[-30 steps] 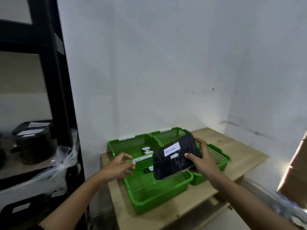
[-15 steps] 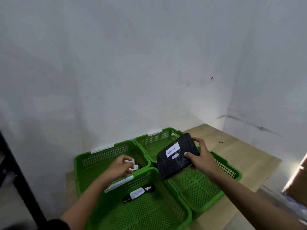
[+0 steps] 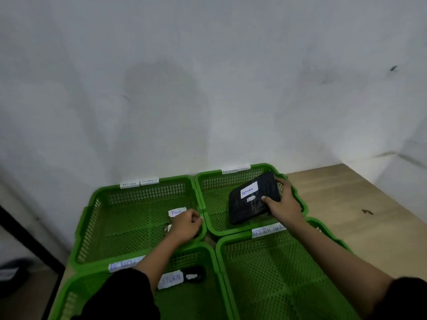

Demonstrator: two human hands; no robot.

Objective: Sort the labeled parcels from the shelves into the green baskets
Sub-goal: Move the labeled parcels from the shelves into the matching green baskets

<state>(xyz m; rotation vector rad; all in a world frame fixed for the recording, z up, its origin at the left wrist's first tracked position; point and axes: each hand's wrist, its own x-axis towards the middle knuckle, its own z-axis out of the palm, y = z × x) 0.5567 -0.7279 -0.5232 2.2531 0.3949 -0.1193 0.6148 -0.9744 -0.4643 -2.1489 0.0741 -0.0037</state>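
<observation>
A plain white wall [image 3: 208,77] fills most of the view, smudged with faint grey patches and one small dark mark high on the right. It meets a second wall [image 3: 411,158] in a corner at the right, where the light falls brightest. Below stands a light wooden desk [image 3: 346,204]. A black bar [image 3: 30,241] slants across the lower left.

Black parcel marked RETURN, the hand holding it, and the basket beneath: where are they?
Black parcel [image 3: 251,202], head view, top face.
Right hand [image 3: 283,204], head view, back.
Far right basket [image 3: 209,204], head view, left rim.
</observation>
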